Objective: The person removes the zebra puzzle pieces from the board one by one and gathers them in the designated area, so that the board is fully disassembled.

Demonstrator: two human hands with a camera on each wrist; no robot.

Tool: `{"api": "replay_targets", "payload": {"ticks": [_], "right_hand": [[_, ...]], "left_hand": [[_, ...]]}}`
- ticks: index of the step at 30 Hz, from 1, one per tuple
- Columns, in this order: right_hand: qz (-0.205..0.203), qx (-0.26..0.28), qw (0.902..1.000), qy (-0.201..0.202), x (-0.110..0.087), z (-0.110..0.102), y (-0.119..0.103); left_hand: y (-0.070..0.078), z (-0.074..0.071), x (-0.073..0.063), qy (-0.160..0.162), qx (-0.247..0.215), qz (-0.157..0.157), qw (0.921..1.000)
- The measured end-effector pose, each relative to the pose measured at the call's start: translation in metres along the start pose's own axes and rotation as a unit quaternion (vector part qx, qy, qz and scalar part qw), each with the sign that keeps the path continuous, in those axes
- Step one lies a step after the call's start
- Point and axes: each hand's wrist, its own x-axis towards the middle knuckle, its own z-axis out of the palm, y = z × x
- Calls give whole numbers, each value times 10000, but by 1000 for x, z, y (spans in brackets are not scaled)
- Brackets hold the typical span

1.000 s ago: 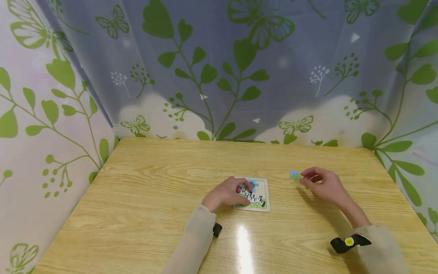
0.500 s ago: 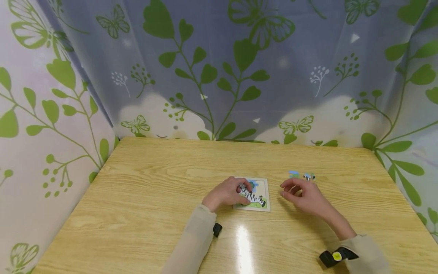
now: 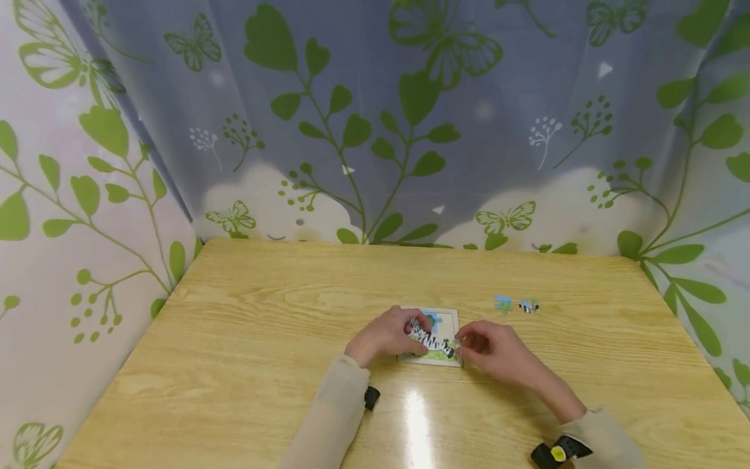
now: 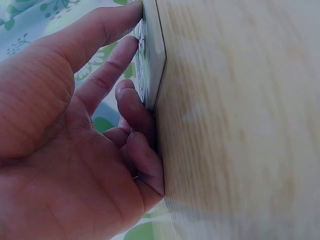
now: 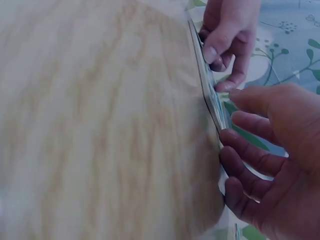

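Observation:
A square jigsaw puzzle (image 3: 447, 321) lies on the wooden table, with a zebra picture (image 3: 432, 340) partly filled in and a plain cream area at its upper right. My left hand (image 3: 389, 333) rests on its left side, thumb and index fingertips spread on the picture. In the left wrist view, the other fingers of the left hand (image 4: 85, 115) bend beside the board's edge. My right hand (image 3: 498, 352) is at the board's right edge, fingers loosely bent. The right wrist view shows the right hand's (image 5: 275, 160) thumb and fingers apart, fingertips right at the rim.
Behind the right hand lie two small groups of puzzle pieces, a blue and green piece (image 3: 502, 304) and a black-and-white patterned piece (image 3: 528, 306). A patterned curtain (image 3: 375, 130) hangs along the table's (image 3: 263, 312) back edge and sides.
The right hand has let go of a puzzle piece at the back right and come left and nearer to the board's right edge. The left hand has stayed on the puzzle.

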Motion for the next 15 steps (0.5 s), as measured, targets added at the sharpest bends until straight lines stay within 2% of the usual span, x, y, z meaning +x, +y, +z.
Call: {"api": "replay_targets", "payload": {"ticks": [10, 15], "right_hand": [[156, -669, 9975, -176, 4, 7, -5], [217, -757, 9966, -225, 5, 9, -6]], "left_hand": [[0, 1, -1, 12, 40, 41, 10000], [-1, 1, 0, -7, 84, 32, 10000]]}}
